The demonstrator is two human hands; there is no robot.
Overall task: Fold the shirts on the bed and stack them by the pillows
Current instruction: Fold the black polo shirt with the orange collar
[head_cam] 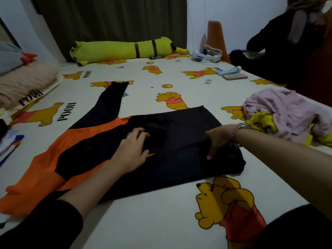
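A black and orange long-sleeved shirt [179,126] lies spread across the middle of the bed [143,212], one black sleeve stretched toward the far left. My left hand [132,150] rests flat on the shirt's middle with fingers spread. My right hand [216,139], a watch on its wrist, presses on the shirt's right part, fingers pointing down over a fold. A pile of unfolded clothes [287,114], pink and yellow, lies at the right edge. Pillows [25,81] sit at the far left.
A long yellow plush bolster [125,49] lies along the far edge by the curtain. A phone [234,76] and a clear pouch [206,54] lie at the far right. Another person [287,38] sits at the right. Folded items [9,142] lie at the left edge.
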